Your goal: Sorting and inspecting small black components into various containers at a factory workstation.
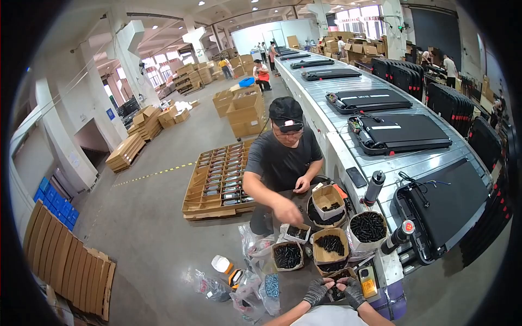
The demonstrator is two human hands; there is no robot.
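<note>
While my grey-gloved left hand (316,292) and right hand (354,291) met, pinched on a small dark part (335,284) before the brown cardboard box of black screws (330,245), I judged it light, rigid, best gripped endwise.

Large factory hall, grey concrete floor (157,217) with a dashed yellow line (155,174). White columns (130,60); ceiling spotlights were lit. Daylight came through far windows (356,12). Stacked cardboard boxes (244,111) stood mid-floor; flattened cartons (68,263) leaned at left. A long roller conveyor (348,87) ran down the right side.
</note>
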